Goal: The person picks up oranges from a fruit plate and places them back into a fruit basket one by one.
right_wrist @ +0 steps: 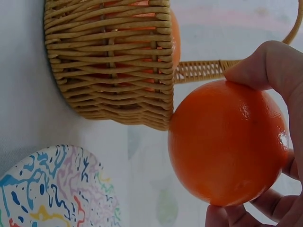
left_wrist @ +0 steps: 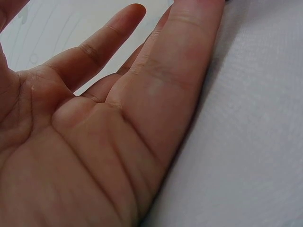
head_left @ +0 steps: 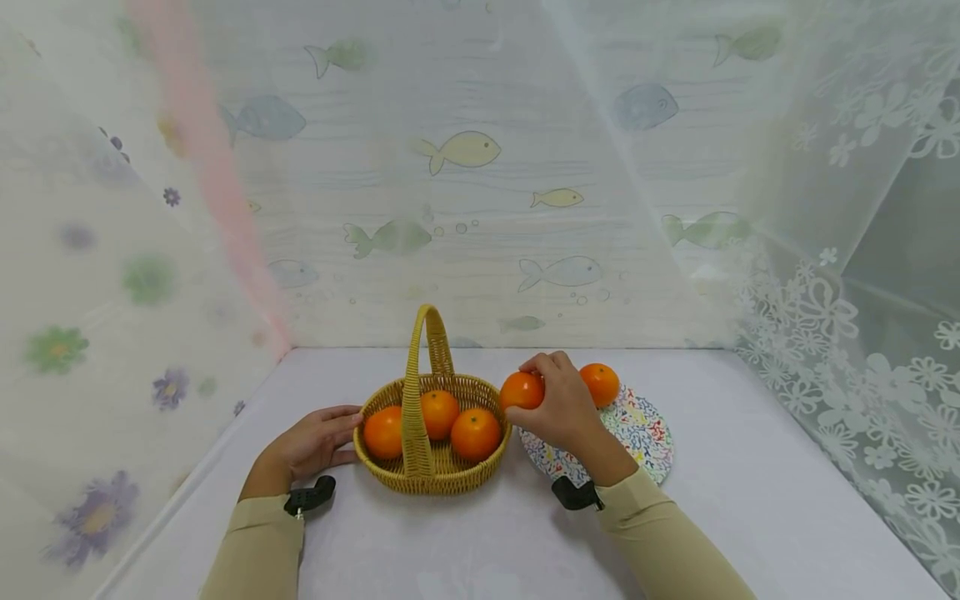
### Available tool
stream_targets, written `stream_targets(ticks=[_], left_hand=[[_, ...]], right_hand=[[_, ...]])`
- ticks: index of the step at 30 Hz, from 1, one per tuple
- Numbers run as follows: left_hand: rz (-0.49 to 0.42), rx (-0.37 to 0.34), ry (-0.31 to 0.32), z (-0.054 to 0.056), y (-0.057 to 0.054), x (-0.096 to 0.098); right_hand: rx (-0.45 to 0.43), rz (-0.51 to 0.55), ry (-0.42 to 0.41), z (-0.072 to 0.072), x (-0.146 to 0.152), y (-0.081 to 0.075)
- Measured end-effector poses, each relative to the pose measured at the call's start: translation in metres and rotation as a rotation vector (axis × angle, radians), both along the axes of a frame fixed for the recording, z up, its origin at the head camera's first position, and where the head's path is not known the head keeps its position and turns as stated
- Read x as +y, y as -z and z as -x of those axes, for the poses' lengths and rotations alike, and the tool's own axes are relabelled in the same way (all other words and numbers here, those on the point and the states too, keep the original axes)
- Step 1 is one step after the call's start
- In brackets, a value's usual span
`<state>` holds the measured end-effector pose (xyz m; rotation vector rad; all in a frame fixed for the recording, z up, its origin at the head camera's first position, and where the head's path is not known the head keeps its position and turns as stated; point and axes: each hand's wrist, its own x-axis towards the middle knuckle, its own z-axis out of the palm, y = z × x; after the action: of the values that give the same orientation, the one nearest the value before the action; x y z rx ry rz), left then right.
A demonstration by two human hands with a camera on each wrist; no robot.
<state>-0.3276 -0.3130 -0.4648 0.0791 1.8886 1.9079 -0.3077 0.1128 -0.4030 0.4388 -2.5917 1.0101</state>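
A wicker basket (head_left: pixel 431 482) with a tall arched handle stands mid-table, and three oranges (head_left: pixel 476 434) lie inside it. My left hand (head_left: pixel 318 439) touches the basket's left rim with extended fingers; the left wrist view shows its palm (left_wrist: pixel 71 156) holding nothing. Beside the right rim, my right hand (head_left: pixel 566 408) grips another orange (head_left: pixel 522 390) between thumb and fingers. In the right wrist view this orange (right_wrist: pixel 227 142) is raised off the table, right at the basket's rim. A patterned plate (head_left: pixel 645 433) sits to the right, partly hidden under the right forearm.
One more orange (head_left: pixel 600 385) rests at the back left of the plate. A white cloth covers the table (head_left: pixel 420 550). Behind it hangs a curtain (head_left: pixel 480 250) printed with fish, and sheer floral curtains (head_left: pixel 862 358) hang at the sides.
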Motion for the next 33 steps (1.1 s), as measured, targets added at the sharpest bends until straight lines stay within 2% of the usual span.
stream_targets(ticks=[15,33], left_hand=[[0.014,-0.008,-0.007,-0.001,-0.002,0.001],[0.008,-0.002,-0.006,-0.002,-0.002,0.001]], right_hand=[[-0.012,0.017,-0.067,-0.009,-0.009,-0.006],[-0.007,-0.026,-0.162,-0.014,-0.018,-0.001]])
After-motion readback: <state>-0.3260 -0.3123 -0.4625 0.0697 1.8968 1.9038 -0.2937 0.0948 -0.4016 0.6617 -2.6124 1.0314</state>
